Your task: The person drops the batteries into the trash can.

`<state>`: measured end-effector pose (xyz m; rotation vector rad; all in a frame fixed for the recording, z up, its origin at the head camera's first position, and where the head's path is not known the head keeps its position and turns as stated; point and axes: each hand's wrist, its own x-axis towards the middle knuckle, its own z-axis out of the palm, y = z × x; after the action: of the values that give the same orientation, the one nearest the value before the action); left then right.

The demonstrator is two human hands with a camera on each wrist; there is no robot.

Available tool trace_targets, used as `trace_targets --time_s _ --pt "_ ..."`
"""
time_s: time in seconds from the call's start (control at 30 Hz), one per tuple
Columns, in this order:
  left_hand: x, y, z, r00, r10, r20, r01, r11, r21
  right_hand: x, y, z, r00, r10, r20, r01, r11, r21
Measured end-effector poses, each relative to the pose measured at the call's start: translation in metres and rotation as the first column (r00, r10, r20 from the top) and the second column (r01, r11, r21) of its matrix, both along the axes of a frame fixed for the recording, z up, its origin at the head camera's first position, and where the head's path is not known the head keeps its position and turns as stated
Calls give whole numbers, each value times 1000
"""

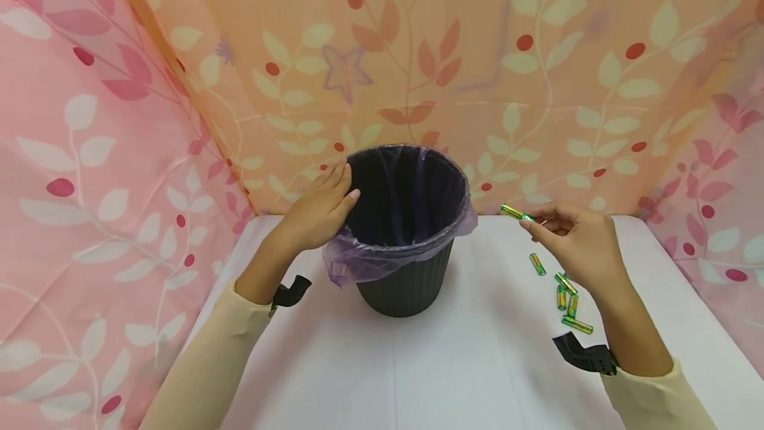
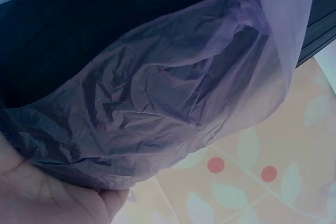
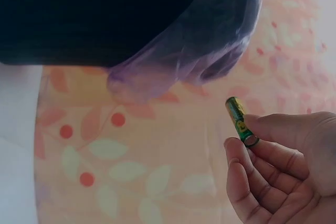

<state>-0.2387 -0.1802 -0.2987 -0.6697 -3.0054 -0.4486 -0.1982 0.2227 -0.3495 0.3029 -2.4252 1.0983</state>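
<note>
A dark ribbed waste bin (image 1: 408, 287) stands on the table, lined with a thin purple plastic bag (image 1: 373, 264) folded out over its rim. My left hand (image 1: 319, 211) rests against the left side of the rim, fingers mostly straight and thumb at the edge; the left wrist view shows its palm beside the crinkled bag (image 2: 152, 103). To the right of the bin, my right hand (image 1: 581, 241) pinches a green and gold battery (image 1: 513, 211) between thumb and fingertips, raised above the table. In the right wrist view the battery (image 3: 236, 114) sticks up from the fingers.
Several more green and gold batteries (image 1: 573, 304) lie in a loose group under the right forearm, with a single battery (image 1: 537, 264) a little farther back. The table (image 1: 334, 377) has a white cover. Patterned cloth (image 1: 471, 85) hangs behind and at both sides.
</note>
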Motion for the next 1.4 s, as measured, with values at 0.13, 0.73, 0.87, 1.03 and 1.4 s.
trace_targets --time_s 0.13,0.73,0.87,1.03,1.4 --pt "1 -1 0 1000 2 -1 -2 1000 4 0 -10 8 998 44 -55 -46 998 -36" --pt "-2 0 1 1000 -15 -14 15 1000 -3 1 -48 52 969 179 -169 -180 984 9" --pt "-2 0 1 1000 -8 -1 8 1000 -7 -2 -59 59 962 217 -166 -217 976 22" --pt "-3 0 0 1000 -6 -1 6 1000 -16 -9 -69 59 957 246 -155 -247 969 9" --pt "-3 -1 -1 1000 -4 7 4 1000 -7 -20 -86 53 935 310 -171 -314 949 5"
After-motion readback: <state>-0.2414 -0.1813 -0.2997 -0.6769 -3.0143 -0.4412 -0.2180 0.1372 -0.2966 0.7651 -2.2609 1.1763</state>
